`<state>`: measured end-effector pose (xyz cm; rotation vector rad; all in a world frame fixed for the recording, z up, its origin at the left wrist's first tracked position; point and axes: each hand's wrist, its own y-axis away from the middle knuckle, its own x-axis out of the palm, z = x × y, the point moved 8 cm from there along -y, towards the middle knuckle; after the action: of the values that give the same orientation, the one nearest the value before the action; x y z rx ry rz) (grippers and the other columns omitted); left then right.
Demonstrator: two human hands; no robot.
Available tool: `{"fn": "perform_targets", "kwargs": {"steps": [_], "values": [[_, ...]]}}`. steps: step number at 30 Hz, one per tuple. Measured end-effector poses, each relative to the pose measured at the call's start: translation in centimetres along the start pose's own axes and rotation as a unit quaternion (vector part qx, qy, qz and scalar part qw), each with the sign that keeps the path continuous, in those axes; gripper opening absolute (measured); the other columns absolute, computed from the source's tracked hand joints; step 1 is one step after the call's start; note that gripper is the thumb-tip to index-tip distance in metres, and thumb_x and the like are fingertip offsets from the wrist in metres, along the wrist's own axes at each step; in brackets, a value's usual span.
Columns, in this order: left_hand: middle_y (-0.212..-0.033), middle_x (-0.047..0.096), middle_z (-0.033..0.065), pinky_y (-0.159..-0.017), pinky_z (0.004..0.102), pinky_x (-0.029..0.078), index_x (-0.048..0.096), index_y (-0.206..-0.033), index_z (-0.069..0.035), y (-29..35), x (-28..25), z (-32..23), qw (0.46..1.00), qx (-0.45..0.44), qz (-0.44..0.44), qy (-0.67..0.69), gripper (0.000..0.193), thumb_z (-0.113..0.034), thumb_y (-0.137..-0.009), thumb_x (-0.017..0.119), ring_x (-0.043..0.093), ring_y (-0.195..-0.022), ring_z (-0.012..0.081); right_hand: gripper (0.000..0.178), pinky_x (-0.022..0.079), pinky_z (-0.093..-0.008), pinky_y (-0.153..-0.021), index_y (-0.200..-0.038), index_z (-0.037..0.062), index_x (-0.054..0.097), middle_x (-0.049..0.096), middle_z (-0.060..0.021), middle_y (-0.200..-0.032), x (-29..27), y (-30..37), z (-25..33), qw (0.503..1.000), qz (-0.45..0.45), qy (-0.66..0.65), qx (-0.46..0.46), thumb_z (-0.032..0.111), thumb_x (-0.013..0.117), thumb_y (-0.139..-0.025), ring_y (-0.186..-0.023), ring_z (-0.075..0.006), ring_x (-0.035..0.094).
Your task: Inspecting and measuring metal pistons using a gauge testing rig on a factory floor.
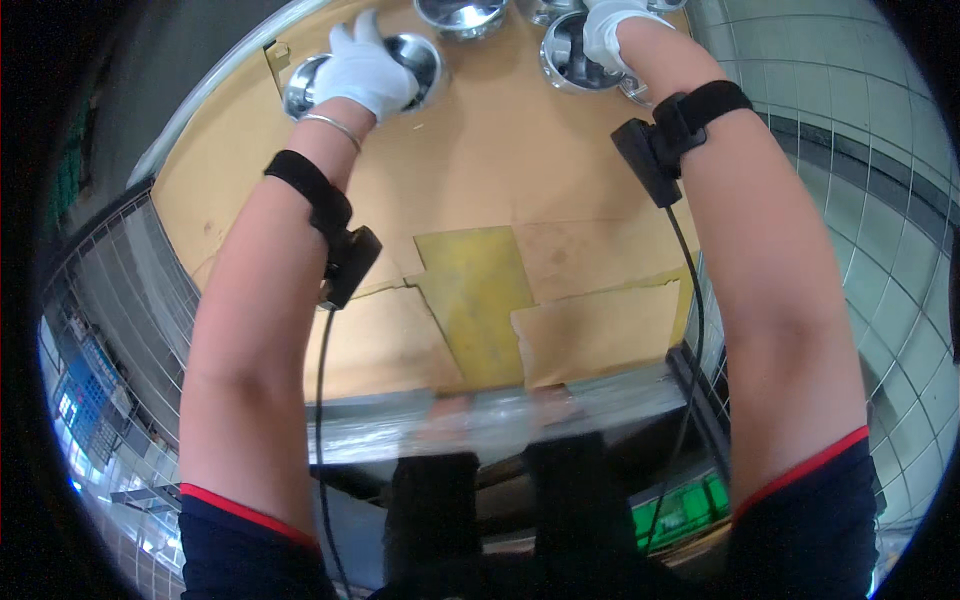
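My left hand, in a white glove, lies across two shiny metal bowls at the upper left. One metal bowl shows on its left side and another metal bowl on its right. Two of its fingers stretch apart toward the far side; the rest are hidden. At the upper right, my gloved right hand overlaps the right rim of a metal bowl. Its fingers are hidden or cut off by the picture's top, so its grip does not show. A further metal bowl stands between the hands.
Brown cardboard covers the surface, with torn pieces and a yellow patch near me. Wire mesh rises along the right side, and more mesh stands at left. Cables hang from the black devices on my forearms.
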<state>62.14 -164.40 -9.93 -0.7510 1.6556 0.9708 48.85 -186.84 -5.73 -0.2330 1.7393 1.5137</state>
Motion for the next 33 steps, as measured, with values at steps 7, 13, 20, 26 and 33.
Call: {"fn": "perform_targets", "kwargs": {"steps": [7,13,20,26,33], "values": [[-0.153,0.028,0.0342,-0.097,0.0468,0.051,0.019,-0.156,-0.009,4.3,-1.1,-10.6,0.992,0.115,0.043,-0.038,0.091,-0.010,-0.080,0.067,0.061,-0.111,0.0497,0.040,0.044,-0.0433,-0.105,-0.123,0.0139,0.063,0.056,-0.0139,-0.139,0.3,-0.8,0.2,0.993,-0.043,0.057,-0.090,0.034,0.055,-0.088,-0.125,-0.0324,0.055],[-0.144,0.048,0.0278,-0.104,0.0438,0.048,0.022,-0.155,-0.002,0.1,-0.8,-12.6,0.979,0.091,0.162,-0.079,0.097,-0.025,-0.077,0.075,0.058,-0.122,0.0417,0.050,0.041,-0.0446,-0.112,-0.132,0.0103,0.063,0.049,-0.0218,-0.147,-1.7,3.9,-0.8,0.991,-0.112,-0.045,-0.049,0.026,0.056,-0.085,-0.136,-0.0430,0.045],[-0.153,0.036,0.0249,-0.106,0.0466,0.048,0.030,-0.152,-0.003,1.9,2.4,-10.9,0.978,0.106,0.161,-0.080,0.085,-0.015,-0.078,0.072,0.051,-0.130,0.0430,0.052,0.045,-0.0422,-0.108,-0.132,0.0132,0.058,0.047,-0.0204,-0.146,-0.8,4.2,-1.8,0.995,-0.094,-0.002,0.025,0.026,0.065,-0.083,-0.126,-0.0423,0.054],[-0.149,0.039,0.0205,-0.101,0.0497,0.051,0.038,-0.145,-0.007,6.4,1.1,-10.5,0.960,0.127,0.236,-0.076,0.072,-0.014,-0.081,0.069,0.054,-0.127,0.0410,0.065,0.052,-0.0473,-0.099,-0.140,0.0263,0.050,0.039,-0.0256,-0.146,4.5,2.5,-3.6,0.992,-0.113,0.047,-0.020,0.006,0.067,-0.080,-0.120,-0.0440,0.058],[-0.142,0.044,0.0212,-0.096,0.0464,0.053,0.041,-0.141,-0.005,6.8,0.9,-10.3,0.968,0.140,0.180,-0.101,0.065,-0.014,-0.082,0.066,0.059,-0.117,0.0398,0.062,0.052,-0.0467,-0.100,-0.139,0.0247,0.053,0.039,-0.0218,-0.150,1.2,4.0,-2.4,0.997,-0.060,0.046,-0.007,0.011,0.071,-0.081,-0.125,-0.0406,0.056]]}}
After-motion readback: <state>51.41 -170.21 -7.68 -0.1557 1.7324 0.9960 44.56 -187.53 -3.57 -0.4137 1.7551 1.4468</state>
